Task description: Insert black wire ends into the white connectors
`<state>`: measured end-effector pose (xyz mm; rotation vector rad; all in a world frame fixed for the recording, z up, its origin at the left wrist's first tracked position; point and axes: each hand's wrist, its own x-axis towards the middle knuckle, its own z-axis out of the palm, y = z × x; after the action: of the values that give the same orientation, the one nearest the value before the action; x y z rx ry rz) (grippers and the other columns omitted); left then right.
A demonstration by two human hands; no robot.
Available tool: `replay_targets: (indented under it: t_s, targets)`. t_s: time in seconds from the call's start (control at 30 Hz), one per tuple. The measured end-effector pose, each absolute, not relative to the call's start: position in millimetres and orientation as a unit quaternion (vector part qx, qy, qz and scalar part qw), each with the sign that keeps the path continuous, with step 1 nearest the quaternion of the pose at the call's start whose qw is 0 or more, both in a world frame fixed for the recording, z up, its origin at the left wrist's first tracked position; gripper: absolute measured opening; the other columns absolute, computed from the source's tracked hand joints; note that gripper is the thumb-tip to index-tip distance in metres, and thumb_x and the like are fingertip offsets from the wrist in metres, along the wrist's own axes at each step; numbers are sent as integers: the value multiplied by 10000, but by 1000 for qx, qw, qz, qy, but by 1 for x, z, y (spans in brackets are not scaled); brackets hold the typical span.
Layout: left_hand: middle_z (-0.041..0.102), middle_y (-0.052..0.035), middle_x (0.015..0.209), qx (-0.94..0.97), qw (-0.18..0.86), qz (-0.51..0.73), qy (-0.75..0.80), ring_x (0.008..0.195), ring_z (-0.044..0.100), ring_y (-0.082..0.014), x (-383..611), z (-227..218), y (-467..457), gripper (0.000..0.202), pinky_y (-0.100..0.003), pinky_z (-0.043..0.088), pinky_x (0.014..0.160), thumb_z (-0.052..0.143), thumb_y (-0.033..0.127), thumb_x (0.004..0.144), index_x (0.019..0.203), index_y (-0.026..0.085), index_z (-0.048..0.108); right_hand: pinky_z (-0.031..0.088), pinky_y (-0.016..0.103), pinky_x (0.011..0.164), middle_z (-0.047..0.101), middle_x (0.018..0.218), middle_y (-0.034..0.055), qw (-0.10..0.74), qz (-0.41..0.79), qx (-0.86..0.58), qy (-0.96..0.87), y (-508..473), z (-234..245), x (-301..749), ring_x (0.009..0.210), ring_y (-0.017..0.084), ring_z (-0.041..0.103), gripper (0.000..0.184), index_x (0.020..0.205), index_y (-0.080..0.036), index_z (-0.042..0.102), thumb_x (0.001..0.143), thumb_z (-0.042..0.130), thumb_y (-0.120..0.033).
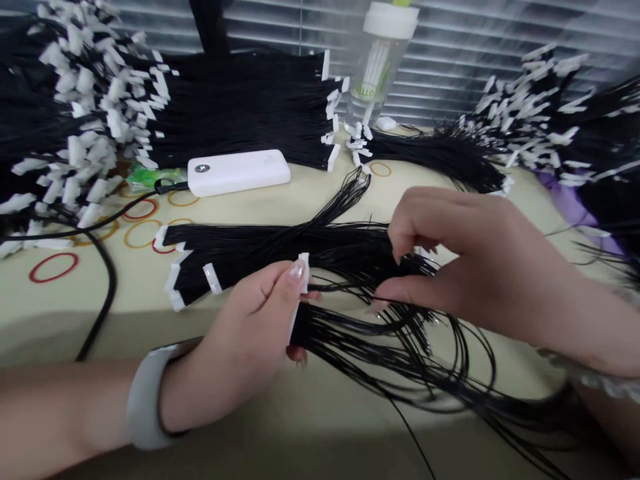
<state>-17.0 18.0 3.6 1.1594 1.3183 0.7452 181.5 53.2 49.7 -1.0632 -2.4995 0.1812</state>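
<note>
My left hand is closed around white connectors, with its thumb pressing a small white connector from which black wires run to the right. Below it, a wider white connector edge shows at the fingers, carrying a fan of loose black wires. My right hand is bent over the wires, thumb and forefinger curled about some of them; its other fingertips are partly hidden. Behind both hands lies a flat bundle of black cables with white connectors at its left end and a small white label.
A white power bank with a black cord lies behind. Rubber bands are scattered at left. Cable stacks with white connectors line the back, beside a clear bottle. More cables pile up at right.
</note>
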Motion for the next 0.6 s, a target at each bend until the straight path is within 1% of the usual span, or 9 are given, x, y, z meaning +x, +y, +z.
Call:
replay_targets:
  t_s: [0.07,0.17,0.2,0.27,0.37,0.4,0.47,0.53,0.6]
  targets:
    - [562,26,697,486,580,323,568,369,441,-36,-17,3,18,313,-132,406,301,411,462,824,729,185,519,320,211,483,489,636,-29,174,91,-398,-896,52,56,185,564,74,422,267,684,-182,496,713,641,-405]
    - [574,15,732,486,581,321,568,369,438,-32,-16,1,17,317,-129,413,302,412,469,823,737,184,522,321,209,464,507,598,-29,190,126,-415,-881,53,60,187,520,66,429,166,732,-190,565,795,552,-343]
    - [575,13,729,487,580,323,568,370,439,-33,-16,1,17,322,-130,414,300,409,472,823,738,183,524,332,210,477,524,611,-24,191,133,-405,-884,54,60,188,530,68,443,147,735,-189,583,804,540,-311]
    - [575,11,724,494,578,327,561,381,446,-38,-16,0,16,323,-129,422,303,407,472,824,743,183,526,369,213,535,573,681,-13,159,145,-362,-907,58,58,190,596,79,492,108,774,-197,625,804,527,-229]
    - [572,18,738,512,572,340,543,396,454,-38,-18,2,13,310,-127,433,312,402,465,829,758,191,527,401,220,600,622,792,-4,89,141,-331,-929,62,53,191,682,96,539,180,887,-224,656,782,531,-149]
    - [564,22,734,519,566,345,539,404,459,-40,-19,3,12,308,-127,437,319,401,464,830,751,192,523,399,216,581,621,767,-7,78,136,-338,-928,61,53,191,651,93,533,171,896,-225,657,770,557,-166]
    - [539,26,703,536,546,355,537,428,471,-51,-24,6,8,318,-132,442,330,399,466,830,723,188,513,365,196,487,568,615,-34,73,148,-362,-917,57,55,189,516,67,463,132,847,-212,655,731,629,-270]
    - [526,23,681,543,525,358,549,450,480,-64,-31,9,3,330,-139,441,338,392,470,831,723,184,515,300,180,400,465,484,-62,62,206,-378,-900,49,62,184,429,46,361,216,748,-182,626,693,656,-388]
    - [524,19,668,536,508,356,573,442,471,-64,-39,12,-2,338,-142,429,337,387,471,832,726,178,518,268,171,375,421,457,-63,44,278,-369,-886,41,70,176,425,40,326,311,646,-154,576,707,622,-456]
